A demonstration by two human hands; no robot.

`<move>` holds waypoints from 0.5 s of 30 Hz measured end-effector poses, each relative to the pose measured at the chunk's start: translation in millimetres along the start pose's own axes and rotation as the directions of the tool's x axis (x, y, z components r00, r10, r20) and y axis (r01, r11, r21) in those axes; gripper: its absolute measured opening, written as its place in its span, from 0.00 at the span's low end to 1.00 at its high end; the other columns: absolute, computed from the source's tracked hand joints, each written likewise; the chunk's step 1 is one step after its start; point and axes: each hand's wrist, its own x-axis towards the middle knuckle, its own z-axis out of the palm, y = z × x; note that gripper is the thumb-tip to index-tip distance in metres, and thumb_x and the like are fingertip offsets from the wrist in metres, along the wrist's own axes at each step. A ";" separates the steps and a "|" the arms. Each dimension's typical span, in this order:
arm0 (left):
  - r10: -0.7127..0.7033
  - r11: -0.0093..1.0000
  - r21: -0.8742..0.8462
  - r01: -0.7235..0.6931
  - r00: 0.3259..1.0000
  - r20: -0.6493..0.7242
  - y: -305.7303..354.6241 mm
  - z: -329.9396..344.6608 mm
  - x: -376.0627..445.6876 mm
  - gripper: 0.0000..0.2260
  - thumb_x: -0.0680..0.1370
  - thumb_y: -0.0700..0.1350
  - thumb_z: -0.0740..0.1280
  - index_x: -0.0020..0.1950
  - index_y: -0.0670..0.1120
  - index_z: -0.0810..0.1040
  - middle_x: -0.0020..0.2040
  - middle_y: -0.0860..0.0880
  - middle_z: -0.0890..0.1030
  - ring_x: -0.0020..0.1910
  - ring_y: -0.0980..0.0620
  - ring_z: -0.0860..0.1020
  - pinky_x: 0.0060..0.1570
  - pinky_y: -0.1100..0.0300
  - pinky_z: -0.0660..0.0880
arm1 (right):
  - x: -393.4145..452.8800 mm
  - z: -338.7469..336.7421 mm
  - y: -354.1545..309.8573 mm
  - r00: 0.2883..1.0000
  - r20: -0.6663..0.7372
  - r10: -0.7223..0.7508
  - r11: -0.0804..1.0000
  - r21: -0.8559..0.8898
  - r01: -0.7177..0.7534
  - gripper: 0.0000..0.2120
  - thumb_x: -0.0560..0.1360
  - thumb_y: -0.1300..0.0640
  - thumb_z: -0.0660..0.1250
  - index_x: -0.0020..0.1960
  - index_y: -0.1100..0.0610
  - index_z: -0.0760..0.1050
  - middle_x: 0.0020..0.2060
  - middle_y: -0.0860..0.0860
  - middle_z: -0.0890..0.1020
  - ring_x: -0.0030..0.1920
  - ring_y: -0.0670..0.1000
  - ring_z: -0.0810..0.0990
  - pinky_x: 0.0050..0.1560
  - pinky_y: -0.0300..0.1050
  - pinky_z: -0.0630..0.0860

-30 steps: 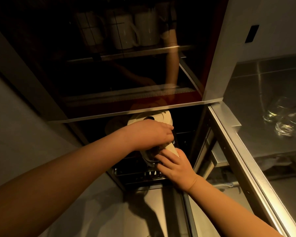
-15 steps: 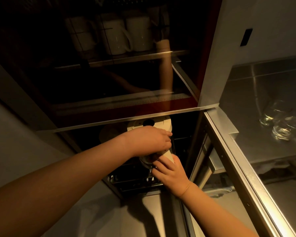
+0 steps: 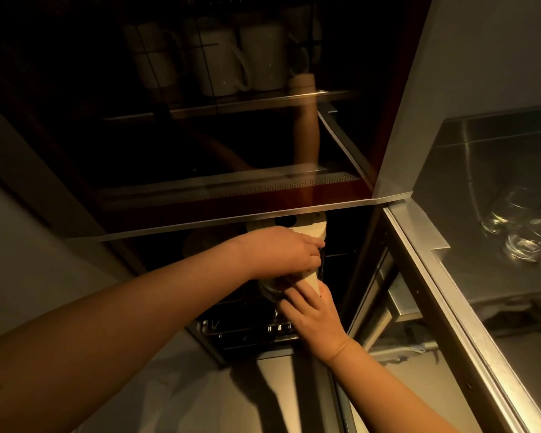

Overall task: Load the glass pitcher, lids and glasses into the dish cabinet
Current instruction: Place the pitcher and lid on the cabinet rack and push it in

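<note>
The glass pitcher (image 3: 274, 287) is sitting in the lower compartment of the dish cabinet (image 3: 397, 120), above the wire rack (image 3: 247, 326), with its cream lid (image 3: 306, 228) showing just under the edge of the raised glass door (image 3: 200, 151). The left hand (image 3: 278, 251) is lying over the top of the pitcher, its fingers (image 3: 313, 245) curling down around the lid and upper rim in a grip. The right hand (image 3: 313, 317) is touching the pitcher from below and in front, its fingers (image 3: 291, 300) lying spread and fairly straight against the glass wall and the pale handle (image 3: 313, 281). Whether the pitcher's base is resting on the rack cannot be told, as the hands are covering it. Behind the dark door, white pitchers (image 3: 231, 57) are standing in a row on an upper shelf. To the right, on the steel counter (image 3: 469, 189), two clear glasses (image 3: 519, 232) are lying close together, well apart from the cabinet opening.
</note>
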 end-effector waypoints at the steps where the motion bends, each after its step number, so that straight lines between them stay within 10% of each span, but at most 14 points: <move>1: 0.005 1.000 -0.006 -0.005 1.000 -0.009 -1.3 -0.4 -0.4 0.19 0.76 0.37 0.65 0.67 0.45 0.70 0.71 0.48 0.69 0.75 0.52 0.54 0.64 0.54 0.71 | 0.2 -0.7 -0.6 1.000 0.019 0.010 1.000 -0.004 -0.010 0.03 0.76 0.65 0.62 0.47 0.58 0.70 0.50 0.55 0.74 0.58 0.54 0.72 0.51 0.54 0.77; 11: 0.014 0.998 -0.056 -0.017 0.999 -0.049 -8.2 -0.3 0.8 0.18 0.76 0.38 0.66 0.65 0.47 0.71 0.70 0.48 0.71 0.75 0.52 0.56 0.62 0.54 0.72 | -15.1 -24.3 -10.2 0.913 0.023 0.407 0.888 0.223 -0.401 0.31 0.66 0.69 0.71 0.65 0.58 0.65 0.66 0.58 0.63 0.69 0.56 0.62 0.69 0.55 0.64; 15: 0.026 0.998 -0.050 -0.030 0.997 -0.070 -8.7 3.0 3.9 0.18 0.76 0.38 0.67 0.66 0.47 0.72 0.69 0.48 0.72 0.74 0.51 0.58 0.62 0.54 0.72 | -12.9 -31.4 -14.7 0.803 0.259 0.537 0.763 0.257 -0.593 0.44 0.62 0.71 0.75 0.71 0.54 0.57 0.70 0.58 0.58 0.60 0.62 0.74 0.47 0.51 0.81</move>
